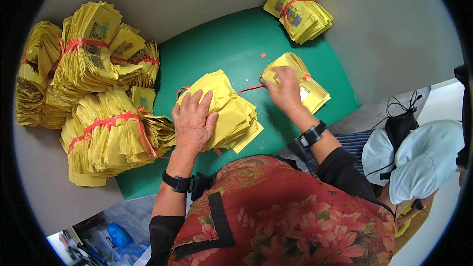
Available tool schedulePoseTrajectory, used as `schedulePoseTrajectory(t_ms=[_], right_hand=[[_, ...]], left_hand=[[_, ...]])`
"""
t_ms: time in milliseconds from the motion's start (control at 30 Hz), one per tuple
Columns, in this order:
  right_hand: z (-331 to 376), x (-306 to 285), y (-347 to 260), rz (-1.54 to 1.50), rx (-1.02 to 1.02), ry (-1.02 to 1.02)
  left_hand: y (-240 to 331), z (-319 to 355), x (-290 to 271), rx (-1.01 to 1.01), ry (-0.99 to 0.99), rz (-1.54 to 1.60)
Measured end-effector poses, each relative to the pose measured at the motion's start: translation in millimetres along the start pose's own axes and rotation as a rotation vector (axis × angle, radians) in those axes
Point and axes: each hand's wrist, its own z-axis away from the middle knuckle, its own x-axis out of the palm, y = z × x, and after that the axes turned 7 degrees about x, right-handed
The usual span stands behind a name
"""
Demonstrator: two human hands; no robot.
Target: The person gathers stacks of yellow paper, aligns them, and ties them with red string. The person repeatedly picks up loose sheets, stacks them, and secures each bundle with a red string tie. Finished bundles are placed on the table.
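Note:
My left hand (191,125) lies with its fingers stretched over a loose, fanned stack of yellow paper sheets (230,118). A red ribbon (251,87) passes under that stack and comes out on both sides; its right end reaches the smaller bundle of yellow sheets (311,97) on the right. Over the left part of this bundle is my right hand (287,88), slightly blurred. Its fingers are curled down at the papers, and what they pinch is hidden. Red ribbon also shows at this bundle's upper right.
Several yellow paper bundles (113,123) tied with red ribbon are heaped on the left. Another tied bundle (298,15) stands in the far right corner. Grey partitions (389,29) border the green tabletop (207,39). A person in a pale shirt (426,157) is at the right.

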Motion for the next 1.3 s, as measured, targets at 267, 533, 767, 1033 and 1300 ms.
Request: schedulePoseTrajectory(t_ms=[267, 533, 767, 1033, 1300], right_hand=[[-32, -64, 97, 0.539, 0.609, -0.390], [-33, -50, 139, 0.107, 0.834, -0.640], [-27, -67, 125, -0.339, 0.899, -0.589], [-41, -96, 55, -0.391, 0.517, -0.430], [-46, -106, -38, -0.165, 0.073, -0.145]], left_hand=[[14, -9, -30, 0.042, 0.046, -0.019], [25, -14, -49, 0.006, 0.024, -0.005], [29, -18, -61, 0.032, 0.079, -0.014], [48, -33, -74, 0.154, 0.244, 0.188], [83, -63, -60, -0.038, 0.071, 0.885]])
